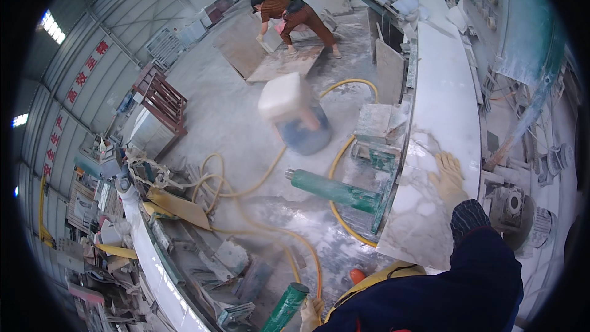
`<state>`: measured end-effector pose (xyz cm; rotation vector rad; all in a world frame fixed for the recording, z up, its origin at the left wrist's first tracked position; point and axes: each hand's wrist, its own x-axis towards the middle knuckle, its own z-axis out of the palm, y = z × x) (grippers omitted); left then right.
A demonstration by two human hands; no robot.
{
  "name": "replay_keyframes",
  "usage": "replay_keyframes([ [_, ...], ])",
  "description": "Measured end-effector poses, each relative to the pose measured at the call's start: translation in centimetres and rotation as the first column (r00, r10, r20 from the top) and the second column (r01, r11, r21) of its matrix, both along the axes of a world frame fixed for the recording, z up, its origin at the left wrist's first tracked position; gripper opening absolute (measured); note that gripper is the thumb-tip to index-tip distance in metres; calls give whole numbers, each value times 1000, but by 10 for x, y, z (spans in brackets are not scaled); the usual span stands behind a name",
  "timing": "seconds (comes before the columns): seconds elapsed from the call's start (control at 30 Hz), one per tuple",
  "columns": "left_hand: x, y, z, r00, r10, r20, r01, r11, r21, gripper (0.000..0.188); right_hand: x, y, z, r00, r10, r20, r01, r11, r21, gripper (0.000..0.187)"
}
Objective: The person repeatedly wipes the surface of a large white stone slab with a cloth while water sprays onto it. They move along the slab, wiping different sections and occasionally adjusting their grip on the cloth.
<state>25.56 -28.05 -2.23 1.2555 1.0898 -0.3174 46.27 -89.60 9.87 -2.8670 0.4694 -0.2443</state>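
Observation:
My right hand (449,179), in a pale yellow work glove, lies flat with fingers apart on a long white stone slab (445,104) with grey veining. The slab runs away from me along a machine bed. At the lower edge, my gloved left hand (311,315) hangs beside a green metal cylinder (286,307). An orange-yellow hose (319,276) runs down close to that hand. Its fingers are mostly out of sight, so any grip cannot be made out. A yellow apron (393,270) covers my front.
A green roller (335,189) juts from the slab's left side. Yellow hoses (270,175) loop over the wet floor near a white-and-blue plastic container (295,110). Farther off, a person (295,15) bends over a flat board. Stone scraps (230,258) lie at left; a motor (510,206) stands at right.

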Motion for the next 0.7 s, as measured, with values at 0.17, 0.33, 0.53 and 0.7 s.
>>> replay_keyframes([
  [0.17,-23,-2,-5,946,-314,86,296,939,174,47,3,-3,0,1000,-11,-27,11,1000,13,72],
  [0.33,-19,-12,6,1000,-30,9,30,999,25,43,4,-3,2,1000,-8,17,8,1000,10,71],
  [0.53,-11,-24,15,998,-48,-33,50,995,81,44,7,-7,-2,1000,-3,27,3,1000,17,70],
  [0.7,-18,-22,13,996,-16,-83,24,994,103,42,10,-10,-3,1000,-6,19,5,1000,15,70],
])
